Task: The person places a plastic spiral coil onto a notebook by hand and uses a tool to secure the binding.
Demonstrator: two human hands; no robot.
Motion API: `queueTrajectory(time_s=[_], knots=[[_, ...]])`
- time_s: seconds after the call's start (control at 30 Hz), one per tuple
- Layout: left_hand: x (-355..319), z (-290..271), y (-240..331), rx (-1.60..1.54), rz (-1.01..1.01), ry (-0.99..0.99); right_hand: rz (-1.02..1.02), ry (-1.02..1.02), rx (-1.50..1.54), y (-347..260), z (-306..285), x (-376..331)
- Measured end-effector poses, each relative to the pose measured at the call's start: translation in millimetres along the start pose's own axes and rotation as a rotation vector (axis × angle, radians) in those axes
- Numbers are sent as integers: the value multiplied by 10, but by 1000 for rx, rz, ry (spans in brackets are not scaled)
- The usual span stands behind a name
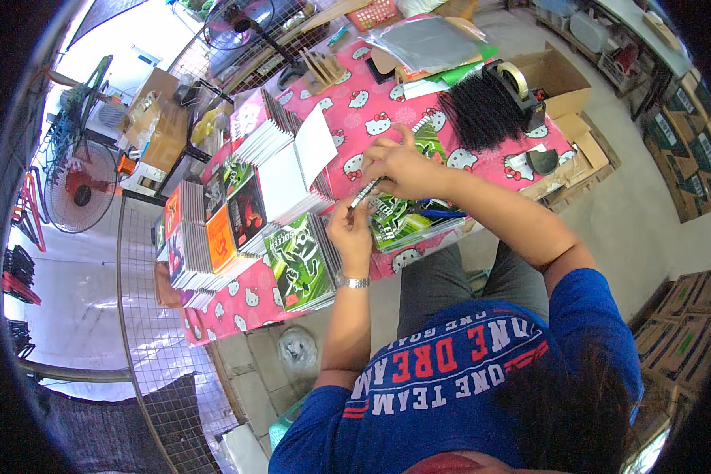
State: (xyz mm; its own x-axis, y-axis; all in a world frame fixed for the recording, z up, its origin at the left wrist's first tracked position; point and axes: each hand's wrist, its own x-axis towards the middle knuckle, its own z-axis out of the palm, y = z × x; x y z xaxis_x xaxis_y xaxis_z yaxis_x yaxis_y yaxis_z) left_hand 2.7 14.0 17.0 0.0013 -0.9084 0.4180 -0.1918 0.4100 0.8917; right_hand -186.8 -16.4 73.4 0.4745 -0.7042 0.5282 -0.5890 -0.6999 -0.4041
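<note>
Pink cloth (pixel 346 146) is covering the table, and over its near edge both hands are meeting at a thin, striped strip (pixel 362 193). The left hand (pixel 350 229) is pinching the strip's lower end, thumb and fingertips clamped on it; a metal watch (pixel 355 282) is circling that wrist. The right hand (pixel 399 170) is reaching across from the right, its fingers mostly bunched and curling over the strip's upper end, one finger bending out away from the rest. Whether those fingers are gripping the strip or only touching it, I cannot tell. The strip is slanting between the hands, above some green notebooks (pixel 395 225); its far part is hiding behind the right hand. Something blue (pixel 442 213), too unclear to name, is lying on these notebooks under the right forearm.

Beside the left wrist, a green stack (pixel 296 261) is standing on the cloth. Farther left, more stacks are crowding together, one showing an orange cover (pixel 221 239), another a raised white sheet (pixel 316 142). Black coils (pixel 479 110) are lying in a bundle beyond the right hand, just beside a tape dispenser (pixel 521 95).
</note>
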Motion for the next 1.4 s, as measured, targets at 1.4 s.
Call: queueTrajectory(time_s=[1.4], knots=[[152, -123, 61, 148, -12, -126, 276, 240, -134, -807, 113, -536]])
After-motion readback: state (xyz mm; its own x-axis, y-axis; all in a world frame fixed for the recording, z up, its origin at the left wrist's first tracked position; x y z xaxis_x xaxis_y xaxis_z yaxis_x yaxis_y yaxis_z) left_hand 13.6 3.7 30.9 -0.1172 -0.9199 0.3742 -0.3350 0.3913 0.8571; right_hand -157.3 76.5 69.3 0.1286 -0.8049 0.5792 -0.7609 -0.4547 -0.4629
